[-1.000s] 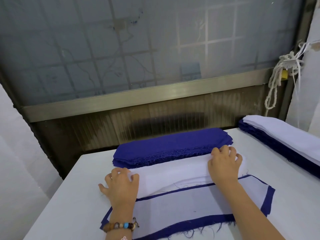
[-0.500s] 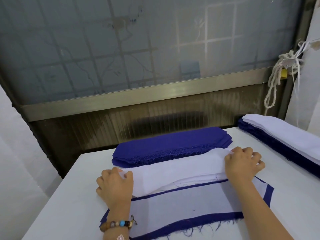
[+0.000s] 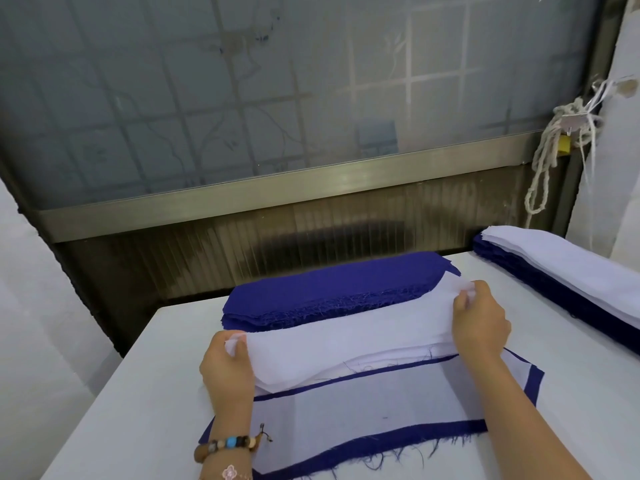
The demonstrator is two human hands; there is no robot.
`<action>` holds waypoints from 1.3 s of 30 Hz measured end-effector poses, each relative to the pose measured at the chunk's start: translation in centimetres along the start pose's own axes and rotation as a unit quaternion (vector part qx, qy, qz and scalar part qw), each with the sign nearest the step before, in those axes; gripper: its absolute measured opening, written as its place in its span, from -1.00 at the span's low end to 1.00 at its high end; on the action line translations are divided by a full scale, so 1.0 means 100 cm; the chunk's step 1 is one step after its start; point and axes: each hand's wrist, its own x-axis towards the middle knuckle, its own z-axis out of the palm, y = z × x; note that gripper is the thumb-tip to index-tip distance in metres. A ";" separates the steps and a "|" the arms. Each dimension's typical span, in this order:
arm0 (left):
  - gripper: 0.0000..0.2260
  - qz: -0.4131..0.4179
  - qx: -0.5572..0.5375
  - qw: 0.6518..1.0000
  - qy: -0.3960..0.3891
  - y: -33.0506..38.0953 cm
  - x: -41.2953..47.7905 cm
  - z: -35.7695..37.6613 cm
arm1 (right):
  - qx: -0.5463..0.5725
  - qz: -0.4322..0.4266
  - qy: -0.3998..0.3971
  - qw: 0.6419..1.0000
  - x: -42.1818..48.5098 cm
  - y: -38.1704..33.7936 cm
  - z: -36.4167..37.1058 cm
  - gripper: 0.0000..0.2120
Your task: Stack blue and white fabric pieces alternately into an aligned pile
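Frosted glass [image 3: 242, 98] backs the counter [image 3: 138, 393] as left hand [image 3: 227, 368], at 9 o'clock, and right hand [image 3: 479, 323], at 3, pinch the ends of a seemingly limp, light white piece [image 3: 346, 337] at the pile's [image 3: 363, 407] 12 o'clock edge.

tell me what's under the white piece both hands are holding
Under the white piece, more white layers peek out at its near edge. How many there are, and what lies below them, is covered.

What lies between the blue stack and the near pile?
Head view: a white stack fills that gap. The left hand and right hand pinch its top piece at the ends.
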 end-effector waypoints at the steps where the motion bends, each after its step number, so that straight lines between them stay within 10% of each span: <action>1: -0.85 0.004 -0.011 1.000 0.008 0.001 0.000 -0.001 | 0.012 0.005 0.000 1.000 0.000 0.000 -0.001 -0.75; 39: -0.83 -0.065 0.143 0.980 -0.123 -0.013 -0.043 -0.061 | -0.190 -0.070 -0.146 0.968 -0.043 0.047 -0.077 -0.87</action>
